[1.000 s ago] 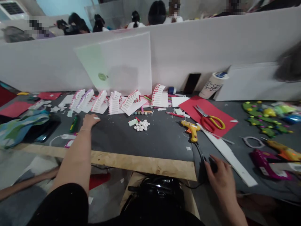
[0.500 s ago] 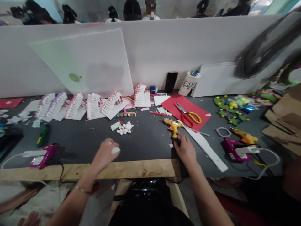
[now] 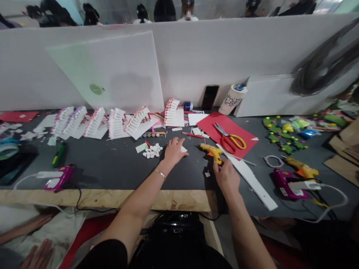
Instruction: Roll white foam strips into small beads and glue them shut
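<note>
My left hand is over the table, its thumb and fingers around a small white piece, partly hidden by the fingers. A heap of small white pieces lies just left of that hand. My right hand has its fingers closed at the lower handle of a yellow glue gun, whose nozzle points left. Beyond the glue gun, scissors with red and yellow handles rest on a red sheet. A long white strip lies beside my right hand.
Several white cards with fanned strips line the back. A phone and a patterned cup stand near the partition. Purple power blocks sit at both sides, the right one near another glue gun. Other people's hands show lower left.
My left hand has moved right and away from me with the white piece, past the heap. My right hand stays at the glue gun's handle. The view has shifted slightly.
</note>
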A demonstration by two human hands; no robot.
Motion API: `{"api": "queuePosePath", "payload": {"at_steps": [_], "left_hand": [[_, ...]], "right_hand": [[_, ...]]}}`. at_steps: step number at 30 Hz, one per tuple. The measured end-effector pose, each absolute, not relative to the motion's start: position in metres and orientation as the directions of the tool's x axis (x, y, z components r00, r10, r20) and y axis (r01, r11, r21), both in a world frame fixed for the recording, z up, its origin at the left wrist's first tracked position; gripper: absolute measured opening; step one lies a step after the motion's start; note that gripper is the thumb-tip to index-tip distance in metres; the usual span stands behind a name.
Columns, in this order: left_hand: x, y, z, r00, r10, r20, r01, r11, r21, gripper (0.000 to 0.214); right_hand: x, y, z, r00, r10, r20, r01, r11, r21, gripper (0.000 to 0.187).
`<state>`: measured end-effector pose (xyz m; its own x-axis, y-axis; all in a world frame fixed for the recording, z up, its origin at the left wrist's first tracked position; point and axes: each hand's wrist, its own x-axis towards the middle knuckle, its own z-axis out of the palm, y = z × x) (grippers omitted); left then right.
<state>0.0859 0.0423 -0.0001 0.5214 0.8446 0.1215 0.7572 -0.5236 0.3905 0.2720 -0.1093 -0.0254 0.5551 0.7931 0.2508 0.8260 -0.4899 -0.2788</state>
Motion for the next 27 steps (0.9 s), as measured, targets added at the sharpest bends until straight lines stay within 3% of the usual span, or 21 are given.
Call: {"api": "queuePosePath", "payload": {"at_steps": [2, 4, 7, 9, 12, 15, 18, 22, 24, 27], "left_hand": [[0.083, 0.051, -0.006, 0.492, 0.864, 0.109, 0.718, -0.474, 0.51, 0.075], [0.075, 0.056, -0.012, 0.447, 0.888, 0.106, 0.652, -0.404, 0.642, 0.065], [0.058, 0.057, -0.019, 0.348, 0.925, 0.151, 0.505, -0.321, 0.801, 0.053], [0.048, 0.053, -0.022, 0.285, 0.934, 0.214, 0.425, -0.323, 0.846, 0.051], [0.038, 0.04, -0.028, 0.254, 0.921, 0.294, 0.433, -0.38, 0.817, 0.045], [0.035, 0.023, -0.035, 0.279, 0.915, 0.292, 0.56, -0.402, 0.725, 0.045], [0.036, 0.01, -0.039, 0.314, 0.922, 0.227, 0.672, -0.385, 0.633, 0.067], [0.036, 0.0, -0.035, 0.362, 0.906, 0.22, 0.708, -0.421, 0.566, 0.071], [0.033, -0.005, -0.03, 0.364, 0.899, 0.243, 0.696, -0.436, 0.57, 0.075], [0.025, -0.016, -0.022, 0.352, 0.902, 0.251, 0.651, -0.428, 0.626, 0.082]], "right_hand": [[0.274, -0.121, -0.029, 0.583, 0.775, 0.245, 0.808, -0.518, -0.283, 0.039], [0.277, -0.133, -0.034, 0.58, 0.781, 0.232, 0.808, -0.516, -0.286, 0.043], [0.283, -0.147, -0.037, 0.499, 0.825, 0.267, 0.858, -0.425, -0.289, 0.055], [0.289, -0.148, -0.031, 0.446, 0.833, 0.328, 0.885, -0.356, -0.299, 0.061], [0.3, -0.131, -0.009, 0.366, 0.833, 0.415, 0.915, -0.243, -0.321, 0.056], [0.308, -0.093, 0.014, 0.247, 0.856, 0.455, 0.942, -0.102, -0.319, 0.043], [0.304, -0.048, 0.024, 0.135, 0.907, 0.399, 0.932, 0.021, -0.363, 0.034], [0.275, -0.006, 0.017, -0.138, 0.957, 0.256, 0.826, 0.254, -0.503, 0.022], [0.256, 0.005, 0.011, -0.269, 0.926, 0.265, 0.784, 0.37, -0.498, 0.024], [0.232, 0.015, 0.004, -0.332, 0.899, 0.286, 0.767, 0.434, -0.473, 0.035]]}}
